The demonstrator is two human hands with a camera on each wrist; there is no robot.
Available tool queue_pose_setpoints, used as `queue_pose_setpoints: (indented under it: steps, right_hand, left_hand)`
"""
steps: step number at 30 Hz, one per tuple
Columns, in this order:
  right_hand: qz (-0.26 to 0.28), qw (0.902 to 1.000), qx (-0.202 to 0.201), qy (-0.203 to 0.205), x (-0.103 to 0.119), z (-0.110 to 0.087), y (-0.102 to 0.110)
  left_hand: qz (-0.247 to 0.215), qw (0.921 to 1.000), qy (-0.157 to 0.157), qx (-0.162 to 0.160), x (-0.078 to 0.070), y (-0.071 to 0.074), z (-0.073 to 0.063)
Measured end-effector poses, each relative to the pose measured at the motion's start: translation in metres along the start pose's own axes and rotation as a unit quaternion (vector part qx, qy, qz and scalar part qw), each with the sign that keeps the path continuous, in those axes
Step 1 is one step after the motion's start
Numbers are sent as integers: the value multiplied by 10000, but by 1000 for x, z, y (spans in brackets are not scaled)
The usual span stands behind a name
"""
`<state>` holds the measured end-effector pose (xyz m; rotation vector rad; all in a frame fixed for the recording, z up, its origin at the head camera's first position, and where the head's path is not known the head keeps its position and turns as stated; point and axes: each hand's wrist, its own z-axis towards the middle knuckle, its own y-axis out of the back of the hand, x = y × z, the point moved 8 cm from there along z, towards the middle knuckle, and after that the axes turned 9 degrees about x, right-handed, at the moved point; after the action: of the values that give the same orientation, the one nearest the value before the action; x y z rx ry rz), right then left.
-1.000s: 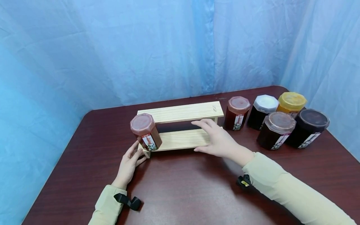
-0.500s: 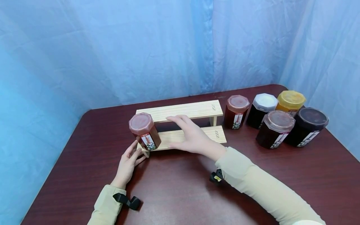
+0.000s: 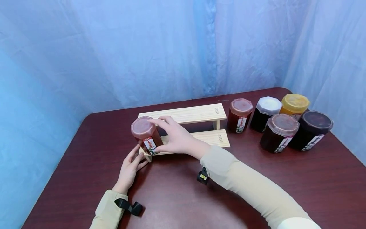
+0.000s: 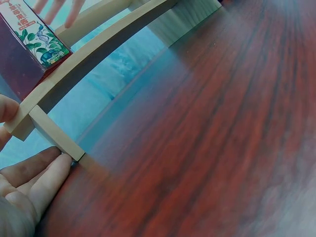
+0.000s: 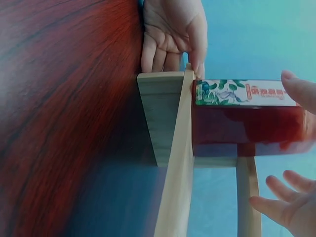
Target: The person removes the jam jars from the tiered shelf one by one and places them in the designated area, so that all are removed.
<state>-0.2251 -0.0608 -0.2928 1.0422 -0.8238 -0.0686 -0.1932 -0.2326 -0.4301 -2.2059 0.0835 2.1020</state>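
Note:
A reddish-brown jar (image 3: 151, 140) with a pinkish octagonal lid and a printed label stands on the left end of the lower board of a two-tier wooden shelf (image 3: 210, 138). My left hand (image 3: 128, 170) holds that end of the shelf, one digit at the board's edge and others by the leg. My right hand (image 3: 180, 136) is spread around the jar's right side. In the right wrist view, the thumb (image 5: 300, 91) overlaps the jar's label, while the other fingers (image 5: 276, 207) are spread apart from the jar on its far side.
To the right of the shelf stand a red-brown jar (image 3: 240, 117), a dark jar with a white lid (image 3: 267, 111), a yellow-lidded jar (image 3: 294, 103) and two more dark jars. Behind the dark red table (image 3: 177, 190) hangs a light blue curtain (image 3: 143, 57).
My right hand has moved left along the shelf, from its right end to the jar. The left hand, the shelf and the jars have stayed in place.

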Motion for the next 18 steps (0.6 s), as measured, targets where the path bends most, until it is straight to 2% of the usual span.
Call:
queue_pose_setpoints:
  steps: [13,18]
  right_hand:
    - [421,9989,133,-135,0,14,-14]
    - [435,9990,9,-86,-1,15,-21]
  left_hand:
    - [-3,10000,-19,36,-2,0,1]
    - [-24,10000,-20,57,-2,0,1]
